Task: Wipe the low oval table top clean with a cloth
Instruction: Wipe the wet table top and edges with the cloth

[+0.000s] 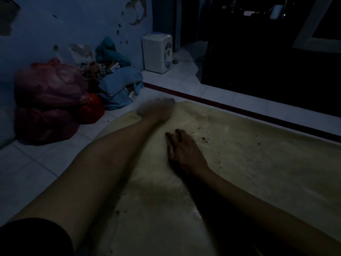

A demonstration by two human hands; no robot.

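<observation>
The low oval table top [258, 163] is pale yellow and fills the lower right of the head view. Dark crumbs [203, 139] lie scattered over it. My left hand [156, 109] reaches to the table's far edge. It is blurred and looks curled, and I cannot tell whether it holds anything. My right hand [182, 152] lies flat on the table's middle with its fingers apart and nothing in it. No cloth shows clearly on the table. The room is very dim.
Red plastic bags [48, 100] and a heap of blue fabric [120, 85] lie on the white tiled floor at the left by the wall. A white water dispenser [157, 52] stands behind them. A dark cabinet [267, 61] stands beyond the table.
</observation>
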